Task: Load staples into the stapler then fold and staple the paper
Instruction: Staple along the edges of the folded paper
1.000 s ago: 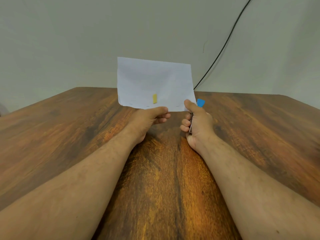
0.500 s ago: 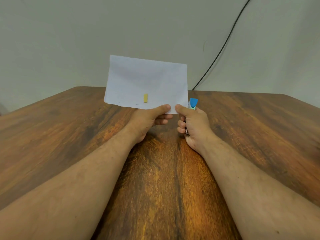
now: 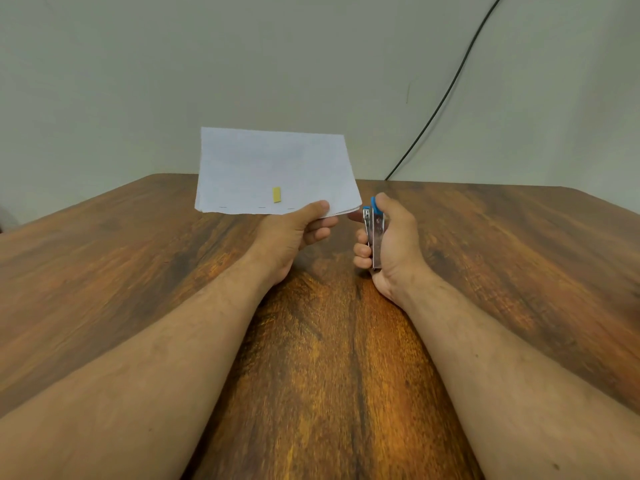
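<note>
White folded paper [image 3: 277,171] sits pinched in the left hand [image 3: 294,230] above the counter's [image 3: 104,271] far middle, small staples along its near edge. Right hand [image 3: 391,244] grips the stapler [image 3: 374,233] just beside it; stapling looks nearly finished.

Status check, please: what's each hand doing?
Left hand pinches folded white paper. Right hand grips blue-and-metal stapler, beside paper. Nothing in between.

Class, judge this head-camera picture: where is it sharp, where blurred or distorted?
Head view: folded paper, stapler and both hands look sharp; the wooden table grain smears toward the bottom edge; the wide lens stretches the forearms; lighting is soft, without glare.
</note>
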